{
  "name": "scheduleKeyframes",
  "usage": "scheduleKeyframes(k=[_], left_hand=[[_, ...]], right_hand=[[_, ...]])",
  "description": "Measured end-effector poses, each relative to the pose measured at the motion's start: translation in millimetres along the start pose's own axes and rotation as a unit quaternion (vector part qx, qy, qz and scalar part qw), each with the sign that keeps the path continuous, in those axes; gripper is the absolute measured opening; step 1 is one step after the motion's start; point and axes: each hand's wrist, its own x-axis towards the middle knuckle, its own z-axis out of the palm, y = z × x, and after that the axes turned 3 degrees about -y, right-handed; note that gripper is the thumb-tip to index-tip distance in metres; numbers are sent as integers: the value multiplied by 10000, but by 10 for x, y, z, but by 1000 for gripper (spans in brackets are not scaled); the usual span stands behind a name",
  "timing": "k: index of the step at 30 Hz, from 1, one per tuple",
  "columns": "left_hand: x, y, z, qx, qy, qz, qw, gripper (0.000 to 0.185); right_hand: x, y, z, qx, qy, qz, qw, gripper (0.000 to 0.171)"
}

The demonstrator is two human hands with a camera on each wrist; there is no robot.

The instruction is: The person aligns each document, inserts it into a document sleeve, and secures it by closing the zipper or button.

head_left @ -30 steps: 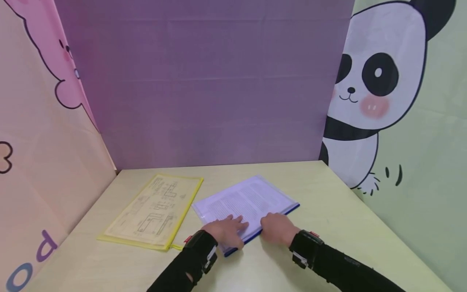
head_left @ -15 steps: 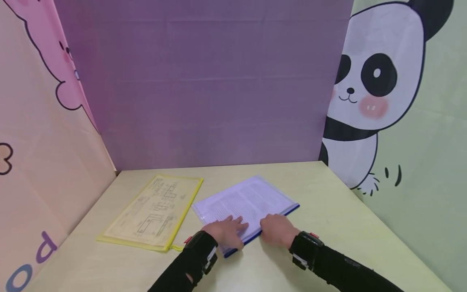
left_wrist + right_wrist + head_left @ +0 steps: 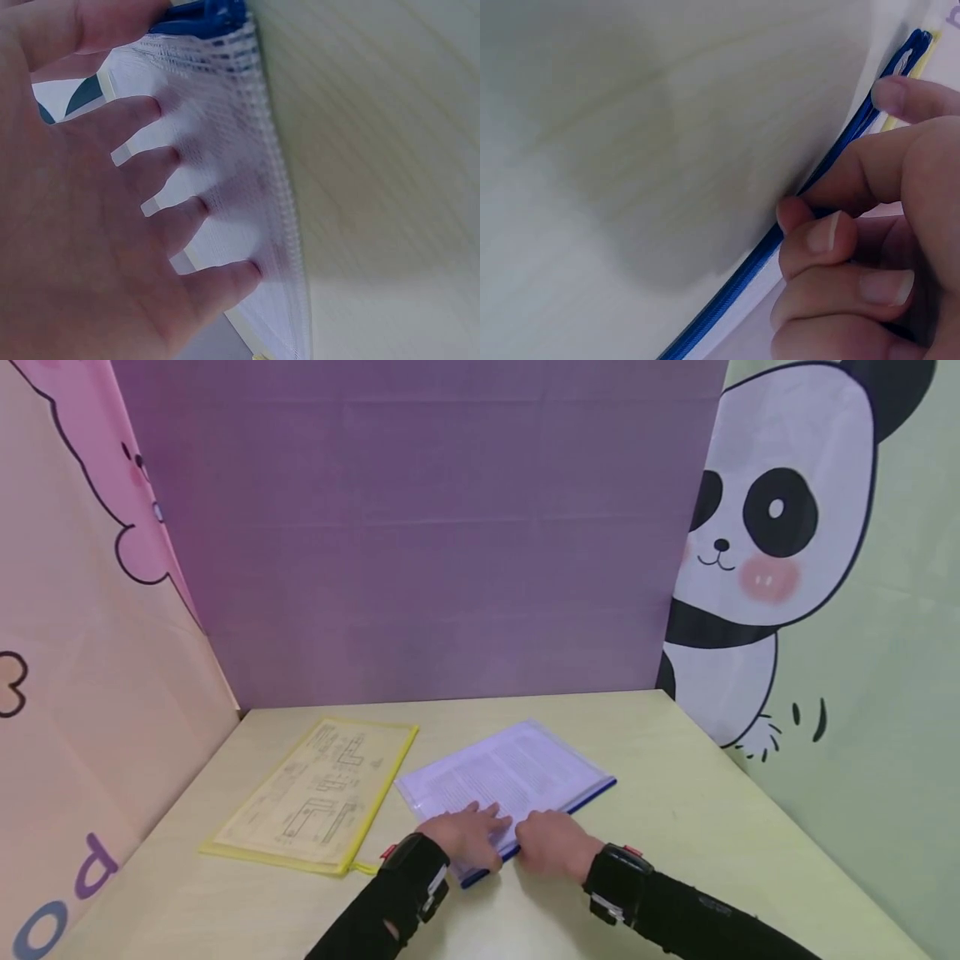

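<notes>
A clear mesh document pouch (image 3: 517, 764) with printed pages inside lies slanted on the table, its blue zipper (image 3: 739, 289) along the near edge. My left hand (image 3: 463, 837) presses on its near left corner, fingers spread across the mesh in the left wrist view. The left thumb rests at the blue zipper end (image 3: 206, 19). Close beside it, my right hand (image 3: 553, 845) pinches the zipper between thumb and curled fingers; the zipper pull is hidden inside the grip.
A yellow-edged document pouch (image 3: 322, 793) with a sheet of line drawings lies to the left, its yellow tab close to my left wrist. A purple panel (image 3: 450, 543) stands behind the table (image 3: 637, 877), with printed curtains on both sides.
My right hand has slid left along the zipper, closer to my left hand, in the last half second. The left hand and both pouches have stayed in place.
</notes>
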Motion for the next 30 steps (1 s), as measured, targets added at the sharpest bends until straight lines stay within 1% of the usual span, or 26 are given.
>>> scheduleKeyframes(k=[11,13,20,23,26,30], left_hand=[[12,-3,16,-19,-54,-92,9999,73],[10,0,17,-9,-41,-101,9999,73],[-5,-2,23,26,46,-12,10000,74],[-3,-6,29,20,93,45,9999,75],[-3,-10,31,32,105,55,9999,75],[-8,-23,37,113,267,42,9996,73]], right_hand=[[-4,-12,32,26,48,24,10000,18],[-6,-10,33,96,58,-4,9999,19],[-31,-75,44,240,323,-483,9980,26],[-39,-122,38,282,440,-630,9966,25],[-41,-150,27,442,412,-666,9959,24],[-35,-141,6,478,255,-564,9969,24]])
